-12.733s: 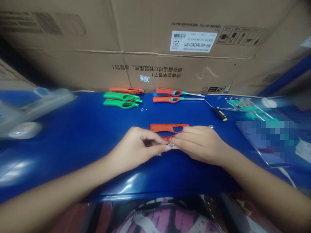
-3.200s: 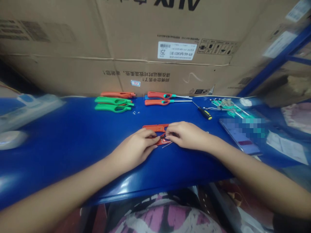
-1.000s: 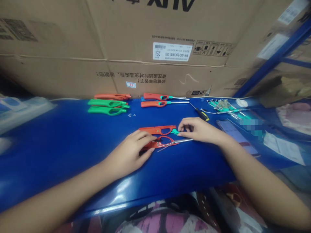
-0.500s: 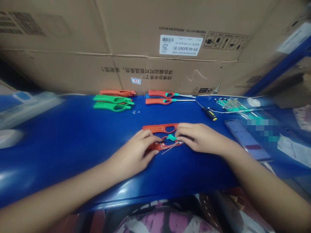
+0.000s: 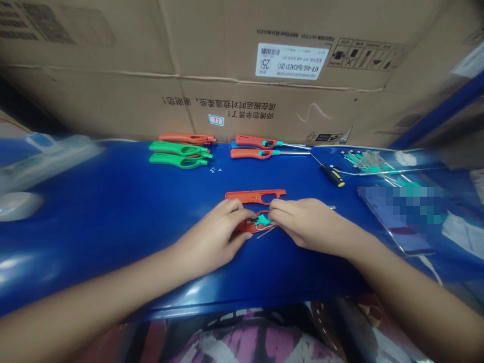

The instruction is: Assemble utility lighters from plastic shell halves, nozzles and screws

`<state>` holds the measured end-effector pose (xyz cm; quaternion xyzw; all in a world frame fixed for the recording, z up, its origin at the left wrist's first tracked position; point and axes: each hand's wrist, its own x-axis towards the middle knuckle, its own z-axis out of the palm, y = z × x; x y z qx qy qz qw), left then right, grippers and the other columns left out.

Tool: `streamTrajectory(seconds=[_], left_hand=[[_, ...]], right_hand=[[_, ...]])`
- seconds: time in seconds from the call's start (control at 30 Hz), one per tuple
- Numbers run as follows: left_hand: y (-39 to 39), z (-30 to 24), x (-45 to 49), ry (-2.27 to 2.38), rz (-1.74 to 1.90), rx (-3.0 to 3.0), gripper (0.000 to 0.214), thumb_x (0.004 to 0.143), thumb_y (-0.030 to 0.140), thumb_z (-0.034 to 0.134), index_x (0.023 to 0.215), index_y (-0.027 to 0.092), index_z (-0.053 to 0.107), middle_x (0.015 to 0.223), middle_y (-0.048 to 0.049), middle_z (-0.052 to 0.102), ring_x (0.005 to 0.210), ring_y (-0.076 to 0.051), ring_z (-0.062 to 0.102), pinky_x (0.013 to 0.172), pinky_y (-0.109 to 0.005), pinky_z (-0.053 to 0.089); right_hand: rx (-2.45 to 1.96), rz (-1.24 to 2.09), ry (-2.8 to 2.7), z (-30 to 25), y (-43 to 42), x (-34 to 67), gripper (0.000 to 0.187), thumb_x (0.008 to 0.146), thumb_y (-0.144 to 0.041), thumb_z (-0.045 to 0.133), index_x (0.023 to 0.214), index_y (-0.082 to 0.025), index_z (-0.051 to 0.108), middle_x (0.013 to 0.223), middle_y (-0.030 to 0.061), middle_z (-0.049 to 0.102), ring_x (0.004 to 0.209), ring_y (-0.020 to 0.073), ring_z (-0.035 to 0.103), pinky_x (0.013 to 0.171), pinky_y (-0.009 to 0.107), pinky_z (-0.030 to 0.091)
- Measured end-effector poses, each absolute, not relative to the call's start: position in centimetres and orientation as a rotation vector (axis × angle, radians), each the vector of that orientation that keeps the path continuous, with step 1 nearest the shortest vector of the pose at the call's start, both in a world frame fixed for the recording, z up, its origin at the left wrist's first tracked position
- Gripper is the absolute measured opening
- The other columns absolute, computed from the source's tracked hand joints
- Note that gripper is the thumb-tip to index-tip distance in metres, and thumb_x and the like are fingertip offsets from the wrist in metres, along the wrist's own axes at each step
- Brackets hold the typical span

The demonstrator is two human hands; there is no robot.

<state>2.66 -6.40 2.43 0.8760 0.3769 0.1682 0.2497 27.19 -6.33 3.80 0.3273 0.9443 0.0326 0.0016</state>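
Note:
My left hand [image 5: 221,229] grips an orange lighter shell half [image 5: 245,227] by its left end, thumb on the near side. Inside this half sits a teal trigger [image 5: 262,220] with a pale wire beside it. The fingers of my right hand [image 5: 298,217] pinch at the trigger's right side; they cover the joint there. A thin tube [image 5: 266,232] slants out below the shell. Past my right knuckles shows a metal tip [image 5: 332,207]. Just beyond both hands lies the other orange shell half [image 5: 249,195], inner side up, touched by neither hand as far as I can see.
Green lighter handles [image 5: 177,160] and an orange handle [image 5: 185,137] lie at the back left. Assembled lighters [image 5: 251,154], a screwdriver [image 5: 333,175] and several teal-and-metal lighter parts [image 5: 363,160] are along the back. A phone [image 5: 393,219] lies right. A cardboard box [image 5: 212,45] stands behind.
The teal trigger has shifted left and down into the near orange shell half, my right hand moving with it. The far shell half's right end is now uncovered. The view has shifted slightly.

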Motion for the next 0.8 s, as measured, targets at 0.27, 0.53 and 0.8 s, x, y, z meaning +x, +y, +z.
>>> streamTrajectory(seconds=[0.27,0.53,0.8], left_hand=[[-6.2,2.3,2.6,1.043,0.462,2.333,0.028,0.090,0.019,0.064,0.119,0.017,0.065,0.103,-0.0064,0.058,0.099,-0.022,0.059,0.092,-0.040,0.051],[-6.2,2.3,2.6,1.045,0.462,2.316,0.027,0.091,0.020,0.064,0.117,0.015,0.066,0.102,-0.0071,0.058,0.101,-0.023,0.057,0.093,-0.041,0.050],[-6.3,2.2,2.6,1.028,0.485,2.338,0.026,0.090,0.019,0.064,0.116,0.016,0.065,0.102,-0.0068,0.059,0.100,-0.023,0.058,0.093,-0.041,0.051]], right_hand=[[1.011,-0.049,3.167,2.7,-5.9,27.5,0.023,0.103,-0.023,0.038,0.097,-0.016,0.059,0.094,0.0062,0.062,0.073,0.0156,0.055,0.060,0.028,0.037],[0.978,-0.113,3.184,2.7,-6.0,27.6,0.022,0.101,-0.020,0.040,0.092,-0.016,0.059,0.089,0.0042,0.060,0.072,0.0146,0.053,0.062,0.027,0.037],[0.961,-0.142,3.167,2.6,-5.9,27.6,0.024,0.100,-0.017,0.040,0.093,-0.015,0.062,0.091,0.0050,0.060,0.073,0.0143,0.053,0.062,0.027,0.037]])
